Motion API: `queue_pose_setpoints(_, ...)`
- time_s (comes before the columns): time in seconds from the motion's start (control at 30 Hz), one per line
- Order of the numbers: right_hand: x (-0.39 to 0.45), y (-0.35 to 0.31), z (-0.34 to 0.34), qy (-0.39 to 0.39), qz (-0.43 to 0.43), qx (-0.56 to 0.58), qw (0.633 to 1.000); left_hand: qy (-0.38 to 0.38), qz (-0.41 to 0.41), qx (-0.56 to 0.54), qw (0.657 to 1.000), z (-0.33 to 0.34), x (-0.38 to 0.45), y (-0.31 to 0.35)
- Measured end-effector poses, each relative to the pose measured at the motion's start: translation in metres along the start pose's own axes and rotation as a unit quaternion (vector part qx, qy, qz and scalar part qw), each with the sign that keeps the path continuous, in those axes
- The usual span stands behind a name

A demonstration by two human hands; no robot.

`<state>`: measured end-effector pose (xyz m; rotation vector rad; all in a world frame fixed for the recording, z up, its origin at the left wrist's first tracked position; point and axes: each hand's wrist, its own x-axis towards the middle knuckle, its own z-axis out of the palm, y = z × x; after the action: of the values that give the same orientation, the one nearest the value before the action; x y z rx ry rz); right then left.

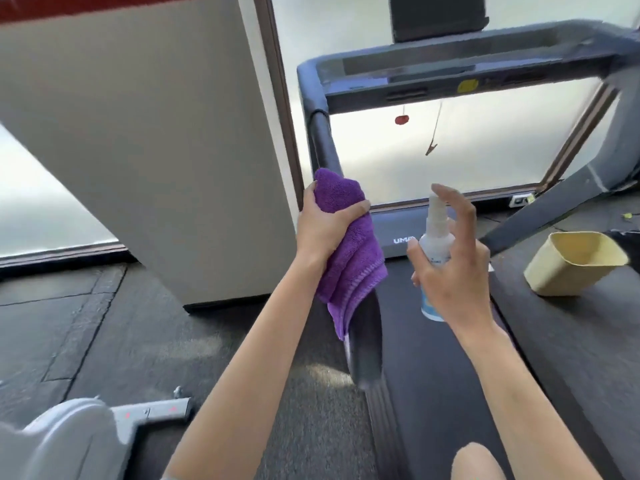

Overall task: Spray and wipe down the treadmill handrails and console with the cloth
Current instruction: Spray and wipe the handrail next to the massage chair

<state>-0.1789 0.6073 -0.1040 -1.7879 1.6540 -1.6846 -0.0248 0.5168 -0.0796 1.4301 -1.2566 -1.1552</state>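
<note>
Head view: the left hand [323,225] grips a folded purple microfibre cloth [349,261] wrapped over the treadmill's left handrail [365,337], just below the console [460,72]. The right hand [450,268] holds a small white spray bottle [435,249] right of that handrail, forefinger raised over the nozzle. The cloth appears soft, light and easily bunched, best held in a full palm grip. The bottle appears light, smooth plastic, possibly slippery when wet; hold it round the body. Its blue label is unreadable. White lettering on the motor cover [398,233] below the console reads "UM", the rest hidden. A yellow sticker on the console is illegible.
</note>
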Motion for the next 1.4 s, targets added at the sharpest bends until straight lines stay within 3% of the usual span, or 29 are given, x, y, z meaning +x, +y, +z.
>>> queue_pose_setpoints(0.17, 0.049, 0.018, -0.031, -0.149, 0.012, 0.069, 0.986, 0.090, -0.110, 0.044, 0.989, 0.004, -0.035, 0.007)
queue_pose_setpoints(0.33, 0.105, 0.010, -0.070, -0.281, -0.033, 0.093, 0.955, 0.174, -0.192, 0.126, 0.957, 0.017, -0.056, 0.023)
queue_pose_setpoints(0.7, 0.200, -0.003, -0.028, -0.455, -0.054, 0.169, 0.873, 0.219, -0.285, 0.281, 0.890, 0.038, -0.031, 0.049)
queue_pose_setpoints(1.07, 0.304, 0.027, 0.035, -0.502, -0.095, 0.156, 0.846, 0.215, -0.309, 0.251, 0.891, 0.039, 0.088, 0.060)
queue_pose_setpoints(1.27, 0.356, 0.052, 0.068, -0.525, -0.094, 0.178, 0.827, 0.139, -0.333, -0.005, 0.932, 0.019, 0.145, 0.061)
queue_pose_setpoints(1.4, 0.396, 0.070, 0.095, -0.529, -0.125, 0.188, 0.818, 0.171, -0.317, 0.075, 0.930, 0.028, 0.201, 0.072)
